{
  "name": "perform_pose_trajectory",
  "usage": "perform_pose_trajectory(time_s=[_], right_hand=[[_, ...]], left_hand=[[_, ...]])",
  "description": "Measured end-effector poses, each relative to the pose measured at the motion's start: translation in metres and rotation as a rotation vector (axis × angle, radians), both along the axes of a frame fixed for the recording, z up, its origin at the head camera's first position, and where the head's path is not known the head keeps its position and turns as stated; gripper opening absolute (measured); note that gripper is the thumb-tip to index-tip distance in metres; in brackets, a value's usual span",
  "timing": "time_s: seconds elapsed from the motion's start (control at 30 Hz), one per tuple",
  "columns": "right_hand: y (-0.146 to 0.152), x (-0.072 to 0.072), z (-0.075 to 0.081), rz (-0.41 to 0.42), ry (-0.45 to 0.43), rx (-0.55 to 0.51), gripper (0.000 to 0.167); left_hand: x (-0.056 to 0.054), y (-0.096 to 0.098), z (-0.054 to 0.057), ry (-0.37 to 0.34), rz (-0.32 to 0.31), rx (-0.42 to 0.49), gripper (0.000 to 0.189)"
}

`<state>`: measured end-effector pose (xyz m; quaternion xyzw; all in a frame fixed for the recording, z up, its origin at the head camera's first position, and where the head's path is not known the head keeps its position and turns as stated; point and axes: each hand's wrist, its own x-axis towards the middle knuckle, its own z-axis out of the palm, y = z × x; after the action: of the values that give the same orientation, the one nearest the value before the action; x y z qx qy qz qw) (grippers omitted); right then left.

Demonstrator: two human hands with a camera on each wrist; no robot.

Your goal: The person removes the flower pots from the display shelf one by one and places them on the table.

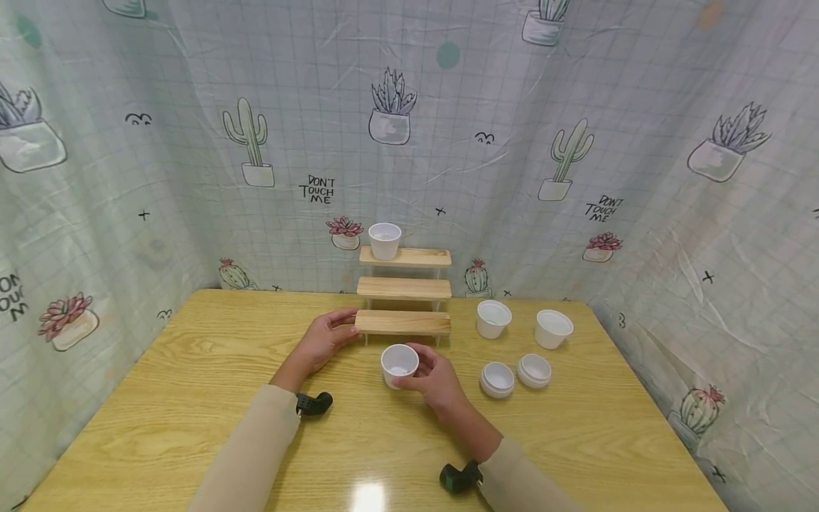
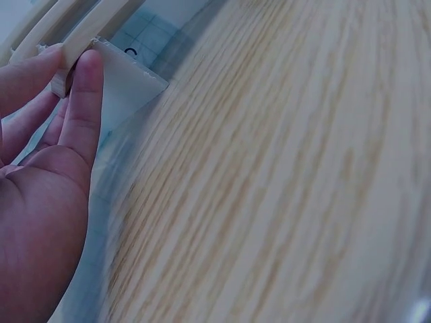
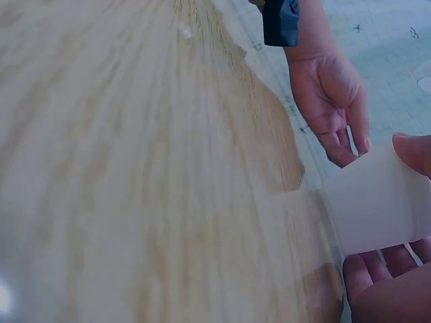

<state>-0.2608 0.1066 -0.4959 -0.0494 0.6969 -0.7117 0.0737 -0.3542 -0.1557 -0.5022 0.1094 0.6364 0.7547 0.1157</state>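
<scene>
A small wooden three-step shelf (image 1: 403,322) with clear supports stands at the back of the table. My left hand (image 1: 320,343) pinches the left end of its lowest step; in the left wrist view the thumb and fingers close on the wooden board's corner (image 2: 82,42). In front of the shelf, my right hand (image 1: 440,382) grips a white plastic cup (image 1: 399,361) from its right side, thumb in front and fingers behind. The right wrist view has this cup (image 3: 374,202) on its side in the frame, held between thumb and fingers. Another white cup (image 1: 384,242) sits on the top step.
Right of the shelf stand two white cups, one nearer (image 1: 493,320) and one farther right (image 1: 553,330). In front of them are two shorter white tubs, left (image 1: 497,380) and right (image 1: 534,371). A patterned curtain (image 1: 409,163) hangs behind the wooden table (image 1: 256,341).
</scene>
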Motion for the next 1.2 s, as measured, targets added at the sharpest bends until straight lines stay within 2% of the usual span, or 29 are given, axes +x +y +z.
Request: perform_pose_trajectory(time_s=[0.13, 0.37, 0.6, 0.7, 1.2], right_hand=[[0.003, 0.000, 0.000, -0.002, 0.016, 0.020, 0.072], [0.007, -0.001, 0.002, 0.000, 0.004, 0.032, 0.072], [0.009, 0.002, 0.007, 0.015, 0.054, 0.034, 0.072], [0.011, 0.002, 0.007, 0.005, 0.033, 0.021, 0.071], [0.020, -0.002, 0.007, -0.010, 0.054, 0.062, 0.071]], left_hand=[[-0.001, -0.001, -0.002, 0.018, -0.008, -0.012, 0.059], [-0.001, -0.002, -0.002, 0.007, -0.011, 0.000, 0.059], [0.001, -0.001, 0.000, 0.029, -0.034, 0.020, 0.061], [0.001, -0.001, 0.000, 0.025, -0.032, 0.023, 0.061], [0.002, 0.000, 0.002, 0.007, -0.015, 0.013, 0.060]])
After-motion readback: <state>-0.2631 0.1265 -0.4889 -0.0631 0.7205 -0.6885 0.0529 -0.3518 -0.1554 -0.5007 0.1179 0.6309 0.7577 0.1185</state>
